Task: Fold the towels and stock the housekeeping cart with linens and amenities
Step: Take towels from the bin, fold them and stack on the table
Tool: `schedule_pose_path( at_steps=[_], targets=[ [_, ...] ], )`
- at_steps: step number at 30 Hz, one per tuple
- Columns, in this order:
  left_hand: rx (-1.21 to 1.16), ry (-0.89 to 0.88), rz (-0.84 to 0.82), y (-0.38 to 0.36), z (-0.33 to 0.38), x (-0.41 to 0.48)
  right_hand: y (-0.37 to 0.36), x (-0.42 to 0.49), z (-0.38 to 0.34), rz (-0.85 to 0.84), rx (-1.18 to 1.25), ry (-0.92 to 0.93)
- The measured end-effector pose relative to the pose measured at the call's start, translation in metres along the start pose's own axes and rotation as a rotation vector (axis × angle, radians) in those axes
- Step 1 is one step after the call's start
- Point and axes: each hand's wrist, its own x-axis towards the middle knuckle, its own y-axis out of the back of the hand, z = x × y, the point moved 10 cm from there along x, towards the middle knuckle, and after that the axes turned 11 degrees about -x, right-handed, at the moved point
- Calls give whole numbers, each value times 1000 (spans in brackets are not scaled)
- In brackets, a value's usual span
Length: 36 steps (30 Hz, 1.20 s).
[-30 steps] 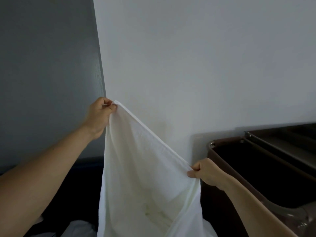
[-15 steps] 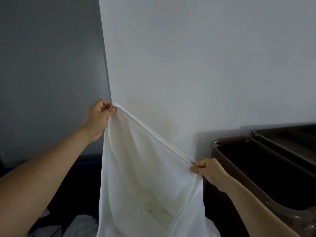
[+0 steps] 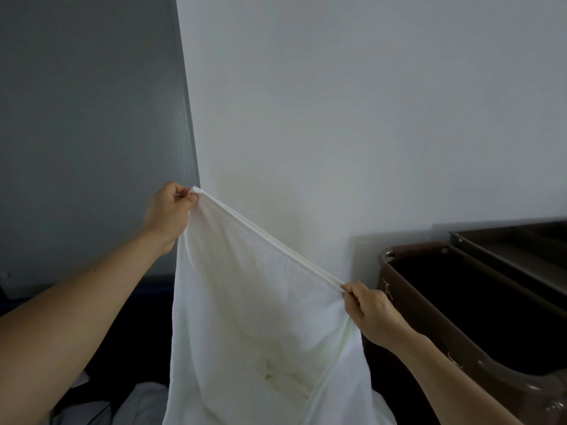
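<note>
A white towel [image 3: 254, 308] hangs in front of me, stretched by its hemmed top edge, which slopes down from left to right. My left hand [image 3: 168, 216] pinches the upper left corner, raised higher. My right hand [image 3: 368, 311] pinches the other corner, lower and nearer the cart. The towel's lower part falls out of the frame at the bottom. The dark brown housekeeping cart [image 3: 429, 314] stands at the right, with an open dark bin and a tray top [image 3: 515, 250] behind it.
A white wall [image 3: 368, 118] fills the view ahead; a grey panel or door [image 3: 92, 133] is at the left. More white linen [image 3: 144, 403] lies low at the bottom left, over a dark area.
Both hands have kept their grip on the towel's corners. The view has shifted slightly; the towel's top edge looks a little tauter, with the hands barely moved.
</note>
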Motion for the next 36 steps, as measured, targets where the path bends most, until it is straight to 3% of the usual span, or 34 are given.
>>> schedule_pose_path(
  at_steps=[9,14,18,24,28,31,36],
  targets=[
    [-24,-31,23,-8,-1,3,2,-8,25,162,136,-141],
    [96,-52,105,-5,-2,4,-6,-5,23,106,35,-137],
    [113,-59,152,3,-3,5,-2,1,32,146,96,-247],
    [158,-57,171,11,-5,1,-10,13,36,15,71,-337],
    [369,-102,20,-10,-6,-21,11,21,24,97,16,-367],
    [463,-151,-222,-60,-6,-61,19,36,-19,132,0,-273],
    [225,-133,-485,-126,-6,-130,6,48,-73,70,-4,-150]
  ],
)
